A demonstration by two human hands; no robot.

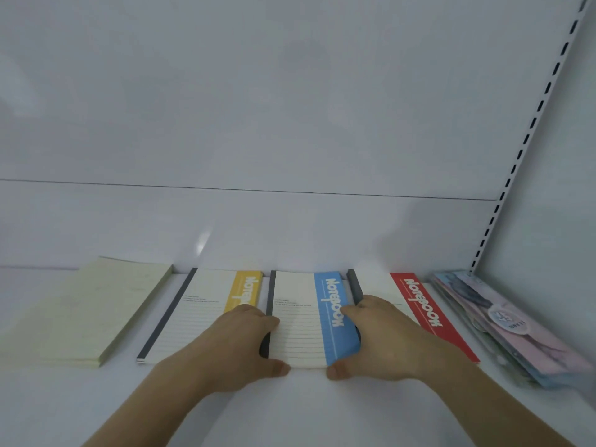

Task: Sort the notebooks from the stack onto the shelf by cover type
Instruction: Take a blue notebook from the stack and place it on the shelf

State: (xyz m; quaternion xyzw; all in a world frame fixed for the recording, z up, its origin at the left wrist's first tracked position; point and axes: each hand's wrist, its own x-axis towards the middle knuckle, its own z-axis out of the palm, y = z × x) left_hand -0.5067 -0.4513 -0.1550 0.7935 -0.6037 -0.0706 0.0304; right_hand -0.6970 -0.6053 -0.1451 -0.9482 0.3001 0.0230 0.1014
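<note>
Here, blue-striped notebook [309, 317] flat on shelf [306, 411], mid front edge. Left hand [232, 346] and right hand [383, 340] flank it, fingers curled gripping both long sides, thumbs at near corners.

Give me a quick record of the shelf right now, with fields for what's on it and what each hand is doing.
shelf: white, five piles in a row
far left: plain cream notebooks
next: yellow-band notebook
middle: blue-band notebook
next: red-band notebook
far right: illustrated notebooks
left hand: gripping the blue-band notebook's left edge
right hand: gripping its right edge
</note>
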